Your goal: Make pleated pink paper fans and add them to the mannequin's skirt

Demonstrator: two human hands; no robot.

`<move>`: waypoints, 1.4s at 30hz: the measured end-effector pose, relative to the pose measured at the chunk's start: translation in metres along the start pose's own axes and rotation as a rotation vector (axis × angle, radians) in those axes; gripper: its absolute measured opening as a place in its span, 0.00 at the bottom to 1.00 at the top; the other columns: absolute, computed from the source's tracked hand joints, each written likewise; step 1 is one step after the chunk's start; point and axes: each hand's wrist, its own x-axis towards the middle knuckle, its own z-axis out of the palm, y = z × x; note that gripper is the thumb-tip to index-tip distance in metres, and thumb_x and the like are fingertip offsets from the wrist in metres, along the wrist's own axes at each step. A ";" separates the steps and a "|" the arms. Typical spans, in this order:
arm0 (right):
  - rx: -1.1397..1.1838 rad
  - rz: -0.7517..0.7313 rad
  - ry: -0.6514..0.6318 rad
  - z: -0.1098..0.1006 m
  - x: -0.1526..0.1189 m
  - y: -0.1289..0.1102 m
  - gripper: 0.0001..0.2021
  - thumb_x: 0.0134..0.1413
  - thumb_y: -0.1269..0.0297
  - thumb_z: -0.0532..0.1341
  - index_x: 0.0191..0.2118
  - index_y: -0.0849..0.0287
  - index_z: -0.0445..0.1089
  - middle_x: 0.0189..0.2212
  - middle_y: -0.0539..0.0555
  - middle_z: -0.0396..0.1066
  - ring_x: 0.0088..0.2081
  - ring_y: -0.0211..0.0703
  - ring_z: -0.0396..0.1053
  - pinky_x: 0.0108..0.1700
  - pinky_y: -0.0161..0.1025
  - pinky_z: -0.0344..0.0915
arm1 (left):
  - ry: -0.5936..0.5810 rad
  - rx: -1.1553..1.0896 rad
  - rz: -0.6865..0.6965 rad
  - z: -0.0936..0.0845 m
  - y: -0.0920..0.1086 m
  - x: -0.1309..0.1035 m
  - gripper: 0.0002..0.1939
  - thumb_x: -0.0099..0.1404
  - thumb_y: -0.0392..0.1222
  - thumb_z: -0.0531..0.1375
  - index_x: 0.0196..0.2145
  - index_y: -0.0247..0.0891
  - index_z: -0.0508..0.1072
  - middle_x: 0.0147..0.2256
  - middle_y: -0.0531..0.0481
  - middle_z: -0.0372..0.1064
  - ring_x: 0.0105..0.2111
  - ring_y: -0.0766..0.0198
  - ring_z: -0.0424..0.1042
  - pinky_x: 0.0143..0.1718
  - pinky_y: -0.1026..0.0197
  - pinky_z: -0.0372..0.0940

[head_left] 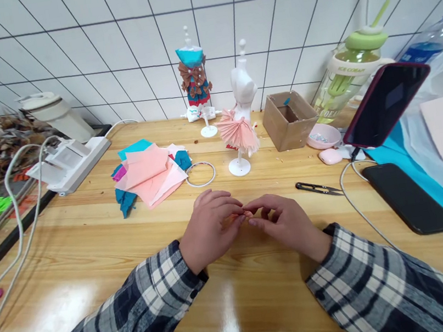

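A: Centre of the scene: what occupies your hands?

B: A small salmon-pink piece, set between your two sets of fingertips, low over the wooden tabletop; whether it touches the wood cannot be told. Your left hand pinches one side of it between thumb and forefinger, the tips close together and the remaining fingers curved in a loose arch.

A: And opposite?

B: Your right hand grips the other side. Thumb and index stand slightly apart at the tips, with the edge of the piece between them; the other fingers curl inward.

A: Upper centre, beyond your hands?

B: The nearer dress form, white and bare at the torso, wears a pleated pink skirt. The farther dress form, near the tiled wall, is dressed in turquoise, brown and red.

A: To the left?

B: A loose pile of pink sheets overlaps blue and magenta scraps. A thin pale ring lies at its right edge.

A: To the right?

B: Black thread snips lie flat past your right hand. Behind them stands an open cardboard box, with a pink dish beside it. A black smartphone lies farther right.
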 end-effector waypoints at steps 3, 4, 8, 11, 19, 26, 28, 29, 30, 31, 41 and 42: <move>-0.041 0.008 0.031 -0.001 0.000 0.000 0.06 0.52 0.65 0.64 0.37 0.55 0.77 0.31 0.51 0.77 0.30 0.38 0.70 0.28 0.33 0.63 | -0.034 -0.104 -0.015 0.003 -0.003 0.001 0.05 0.62 0.37 0.59 0.34 0.40 0.76 0.36 0.49 0.76 0.42 0.59 0.70 0.48 0.52 0.61; -0.040 0.016 0.033 -0.001 0.000 0.000 0.06 0.52 0.64 0.64 0.36 0.55 0.77 0.31 0.51 0.77 0.30 0.39 0.71 0.28 0.33 0.64 | -0.039 -0.121 -0.021 0.004 -0.003 0.001 0.05 0.62 0.37 0.59 0.34 0.40 0.76 0.35 0.49 0.76 0.41 0.59 0.71 0.47 0.53 0.62; -0.046 0.025 0.010 0.000 0.000 0.001 0.05 0.51 0.66 0.63 0.34 0.55 0.76 0.30 0.51 0.77 0.31 0.40 0.72 0.30 0.35 0.67 | -0.052 -0.190 -0.067 0.007 0.000 0.001 0.05 0.60 0.38 0.60 0.32 0.40 0.77 0.34 0.47 0.75 0.37 0.59 0.71 0.43 0.54 0.64; -0.065 0.017 0.018 0.000 0.000 0.003 0.04 0.51 0.66 0.63 0.33 0.55 0.75 0.30 0.50 0.76 0.31 0.40 0.72 0.32 0.36 0.68 | -0.071 -0.300 -0.168 0.009 0.003 0.001 0.05 0.60 0.39 0.61 0.32 0.40 0.77 0.34 0.47 0.75 0.36 0.59 0.72 0.42 0.55 0.65; -0.157 -0.031 0.045 -0.001 0.000 0.003 0.04 0.54 0.65 0.63 0.36 0.54 0.75 0.31 0.50 0.76 0.32 0.39 0.71 0.34 0.36 0.67 | -0.153 -0.542 -0.444 0.013 0.005 0.000 0.07 0.60 0.43 0.62 0.32 0.38 0.78 0.29 0.48 0.75 0.33 0.59 0.73 0.38 0.58 0.66; -0.262 -0.174 0.115 -0.002 -0.004 -0.002 0.04 0.56 0.64 0.62 0.36 0.54 0.75 0.31 0.51 0.74 0.33 0.40 0.70 0.34 0.37 0.66 | -0.170 -0.934 -0.617 0.012 0.011 0.002 0.10 0.58 0.44 0.63 0.35 0.36 0.72 0.27 0.49 0.76 0.29 0.61 0.74 0.35 0.59 0.67; -0.225 -0.131 0.116 -0.002 -0.004 -0.003 0.04 0.55 0.64 0.62 0.34 0.54 0.75 0.30 0.51 0.74 0.30 0.39 0.69 0.32 0.36 0.65 | -0.141 -0.962 -0.640 0.012 0.012 0.004 0.15 0.58 0.43 0.64 0.40 0.38 0.65 0.24 0.52 0.75 0.27 0.61 0.74 0.35 0.58 0.67; -0.196 -0.095 0.117 -0.001 -0.003 -0.003 0.04 0.54 0.64 0.62 0.35 0.54 0.75 0.30 0.51 0.74 0.29 0.38 0.69 0.30 0.36 0.65 | -0.123 -0.953 -0.640 0.011 0.013 0.005 0.17 0.58 0.42 0.64 0.41 0.39 0.62 0.23 0.54 0.75 0.27 0.62 0.75 0.36 0.58 0.66; -0.163 -0.055 0.114 -0.001 -0.002 -0.002 0.05 0.53 0.63 0.63 0.36 0.54 0.75 0.30 0.50 0.74 0.27 0.37 0.67 0.29 0.35 0.65 | -0.109 -0.936 -0.634 0.011 0.012 0.005 0.19 0.58 0.42 0.64 0.42 0.40 0.58 0.22 0.55 0.75 0.27 0.62 0.75 0.38 0.57 0.66; -0.130 -0.016 0.102 -0.001 -0.001 -0.002 0.07 0.52 0.62 0.63 0.38 0.54 0.75 0.30 0.50 0.74 0.26 0.37 0.67 0.28 0.35 0.64 | -0.102 -0.916 -0.624 0.011 0.011 0.005 0.20 0.59 0.42 0.64 0.42 0.40 0.56 0.23 0.55 0.76 0.27 0.62 0.75 0.39 0.56 0.65; 0.081 0.145 -0.010 -0.003 0.005 0.001 0.09 0.50 0.58 0.64 0.32 0.58 0.76 0.26 0.51 0.75 0.25 0.37 0.65 0.28 0.35 0.61 | -0.156 -0.920 -0.556 0.014 0.007 0.001 0.22 0.62 0.45 0.62 0.48 0.40 0.56 0.26 0.52 0.77 0.30 0.62 0.75 0.42 0.57 0.64; 0.100 0.155 -0.016 -0.004 0.005 0.001 0.09 0.50 0.58 0.64 0.32 0.58 0.75 0.26 0.51 0.74 0.25 0.37 0.65 0.28 0.35 0.61 | -0.163 -0.946 -0.569 0.014 0.008 0.001 0.22 0.62 0.46 0.62 0.48 0.40 0.56 0.27 0.52 0.77 0.30 0.62 0.75 0.39 0.58 0.65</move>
